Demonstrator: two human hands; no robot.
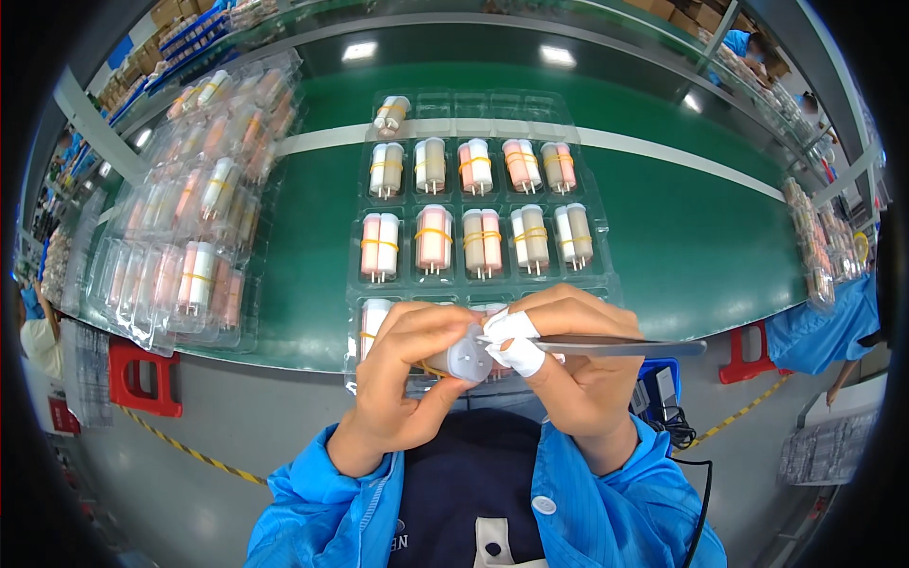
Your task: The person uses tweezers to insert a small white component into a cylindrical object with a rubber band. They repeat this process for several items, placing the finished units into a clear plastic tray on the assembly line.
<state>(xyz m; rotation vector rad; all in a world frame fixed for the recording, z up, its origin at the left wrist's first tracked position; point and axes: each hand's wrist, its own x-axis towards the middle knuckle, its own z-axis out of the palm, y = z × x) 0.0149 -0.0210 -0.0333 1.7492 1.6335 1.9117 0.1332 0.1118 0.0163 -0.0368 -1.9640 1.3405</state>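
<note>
My left hand is closed around a translucent grey cylinder, its round end face turned toward me with small pin-like marks on it. My right hand pinches metal tweezers, and white coverings wrap its thumb and forefinger tips. The tweezer tips meet the cylinder's end face or hover just beside it; I cannot tell which. Beneath both hands lies a clear plastic tray whose pockets hold paired white, pink and grey cylinders with metal pins, banded in yellow. My hands hide part of its near row.
Stacked clear trays of similar cylinders stand at the left on the green table. More trays sit at the far right. Red stools and a blue bin are below the table's near edge. Other people work beyond.
</note>
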